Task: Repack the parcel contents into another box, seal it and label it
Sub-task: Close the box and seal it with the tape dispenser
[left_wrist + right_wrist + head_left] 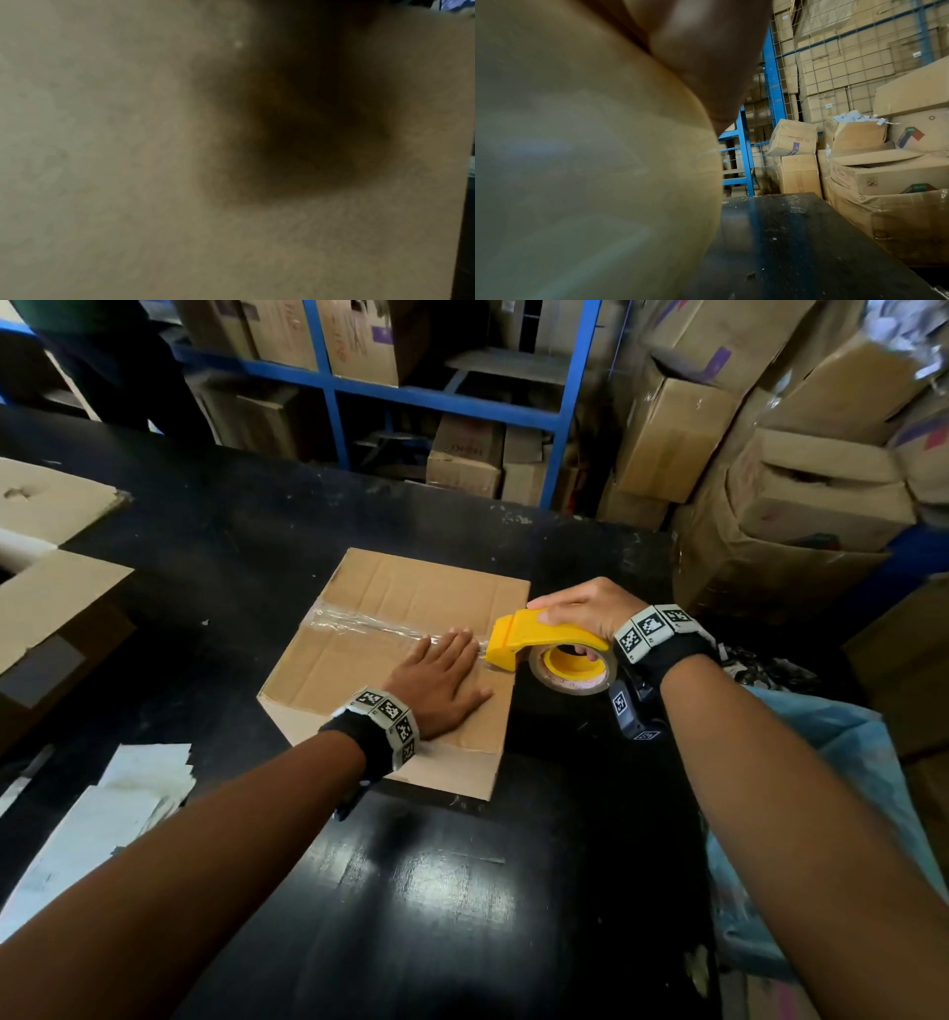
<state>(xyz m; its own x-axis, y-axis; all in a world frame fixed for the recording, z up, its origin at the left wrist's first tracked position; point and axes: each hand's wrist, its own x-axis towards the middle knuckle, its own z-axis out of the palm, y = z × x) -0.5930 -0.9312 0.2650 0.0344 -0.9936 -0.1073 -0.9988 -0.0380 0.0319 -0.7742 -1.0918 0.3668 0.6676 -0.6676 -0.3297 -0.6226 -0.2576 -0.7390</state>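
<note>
Toward the tabletop's point(215, 531) far right edge sits the cardboard box point(411, 598), flaps shut, clear tape point(359, 625) along its seam. Left hand point(441, 680) presses flat; right hand point(580, 613) grips the yellow tape dispenser point(534, 634). Sealing is nearly done (labelling remains); no legible writing.

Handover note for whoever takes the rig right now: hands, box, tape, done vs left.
Left hand: flat on the box top, pressing the tape strip down.
Right hand: grips the yellow tape dispenser at the box's right edge.
Done: flaps closed, tape laid along the top seam.
Left: cut the tape, smooth the end, stick on a label; none shows on the box yet.
</note>
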